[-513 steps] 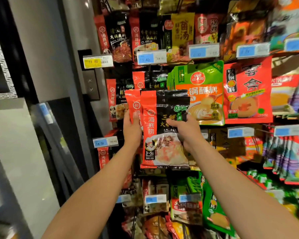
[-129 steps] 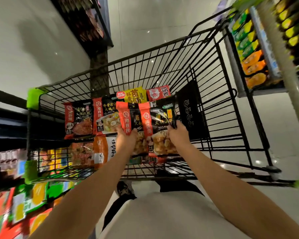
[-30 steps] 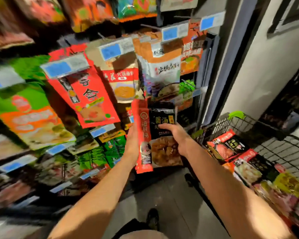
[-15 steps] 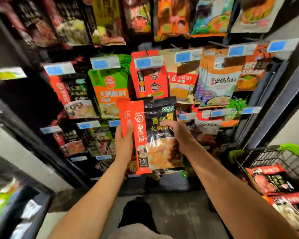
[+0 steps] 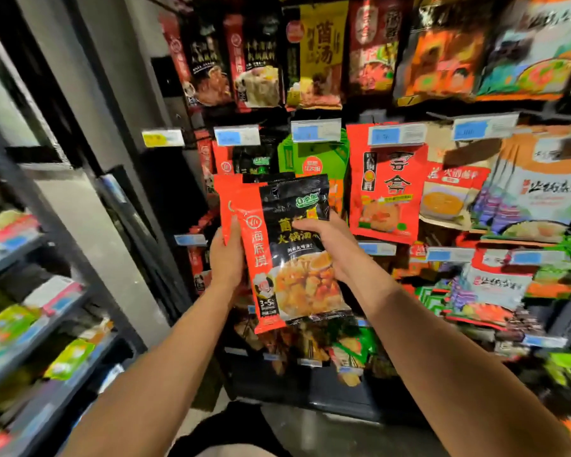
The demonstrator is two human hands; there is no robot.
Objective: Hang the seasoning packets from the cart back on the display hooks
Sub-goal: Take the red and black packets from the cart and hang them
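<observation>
Facing the hands, a display rack [image 5: 409, 110] is seen already hung with rows of packets. Just before it, a small stack of red-and-black seasoning packets [image 5: 290, 255] is gripped from both sides — left hand [image 5: 226, 258] at the red edge, right hand [image 5: 330, 245] across the front. None is hooked yet; hanging remains.

Both hands are holding the packets [image 5: 290, 255] before the display rack [image 5: 389, 179] (shelves [image 5: 30, 291] standing to the left); left hand [image 5: 226, 255] left, right hand [image 5: 330, 242] right.
</observation>
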